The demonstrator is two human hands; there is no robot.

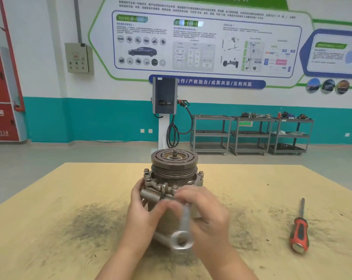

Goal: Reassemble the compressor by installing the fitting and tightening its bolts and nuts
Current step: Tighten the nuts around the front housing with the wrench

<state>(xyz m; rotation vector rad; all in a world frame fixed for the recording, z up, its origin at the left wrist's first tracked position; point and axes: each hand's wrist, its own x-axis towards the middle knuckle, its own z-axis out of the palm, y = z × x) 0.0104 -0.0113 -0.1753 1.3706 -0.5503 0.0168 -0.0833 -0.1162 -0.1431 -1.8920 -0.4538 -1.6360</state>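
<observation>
The compressor [172, 190] stood mid-counter [70, 199]. It was steadied by the left hand [143, 211] — a wrench [182, 231] was clamped in the right hand's [205, 215] grip at five o'clock; tightening seemed underway, and square seating on the bolt would be needed.
</observation>
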